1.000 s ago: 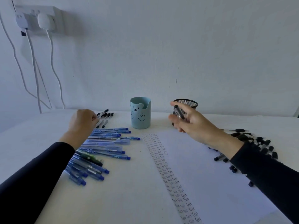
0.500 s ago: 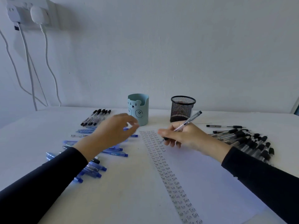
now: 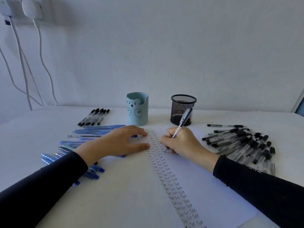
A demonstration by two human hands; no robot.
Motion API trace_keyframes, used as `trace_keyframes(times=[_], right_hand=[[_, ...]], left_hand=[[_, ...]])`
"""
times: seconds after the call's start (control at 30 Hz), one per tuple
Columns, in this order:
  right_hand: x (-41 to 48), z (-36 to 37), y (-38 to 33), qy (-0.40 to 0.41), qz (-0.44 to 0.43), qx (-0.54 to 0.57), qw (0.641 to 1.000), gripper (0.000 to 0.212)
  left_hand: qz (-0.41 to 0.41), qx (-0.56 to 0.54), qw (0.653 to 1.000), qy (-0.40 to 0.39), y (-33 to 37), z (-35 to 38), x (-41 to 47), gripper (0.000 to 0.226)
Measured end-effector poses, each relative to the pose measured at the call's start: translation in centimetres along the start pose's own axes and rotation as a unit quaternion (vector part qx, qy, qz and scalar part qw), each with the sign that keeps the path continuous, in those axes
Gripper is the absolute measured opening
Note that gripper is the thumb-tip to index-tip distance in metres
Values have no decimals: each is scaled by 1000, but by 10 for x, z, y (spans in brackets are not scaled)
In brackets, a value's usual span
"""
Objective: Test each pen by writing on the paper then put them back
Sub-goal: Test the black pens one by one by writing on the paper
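The right hand [image 3: 182,142] grips a pen [image 3: 182,122], tip down on the paper [image 3: 205,186], barrel slanting up toward the far right. The left hand [image 3: 118,142] presses flat, fingers spread.

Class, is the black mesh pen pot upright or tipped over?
Upright. The black mesh pen pot stands on its base on the table, its round open rim facing up.

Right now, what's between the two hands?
Head view: only paper covered in handwritten Test words lies between the left hand and the right hand gripping the pen.
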State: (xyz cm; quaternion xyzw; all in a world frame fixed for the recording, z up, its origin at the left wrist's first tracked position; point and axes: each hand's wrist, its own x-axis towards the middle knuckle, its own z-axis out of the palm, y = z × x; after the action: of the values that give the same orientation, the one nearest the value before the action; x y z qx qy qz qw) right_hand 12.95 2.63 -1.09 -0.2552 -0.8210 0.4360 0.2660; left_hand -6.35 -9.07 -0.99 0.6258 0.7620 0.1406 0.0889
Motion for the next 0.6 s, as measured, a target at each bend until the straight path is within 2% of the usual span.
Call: trace_keyframes(times=[0.2, 0.37, 0.6], right_hand=[[2, 2, 3, -10, 0, -1, 1000, 38], [2, 0, 3, -3, -4, 1, 1000, 33], [2, 0, 3, -14, -8, -11, 1000, 37]], left_hand=[[-13, -7, 1000, -3, 1, 0, 0, 89], [-16, -5, 1000, -6, 2, 0, -1, 83], [-19, 4, 1000, -10, 4, -1, -1, 78]])
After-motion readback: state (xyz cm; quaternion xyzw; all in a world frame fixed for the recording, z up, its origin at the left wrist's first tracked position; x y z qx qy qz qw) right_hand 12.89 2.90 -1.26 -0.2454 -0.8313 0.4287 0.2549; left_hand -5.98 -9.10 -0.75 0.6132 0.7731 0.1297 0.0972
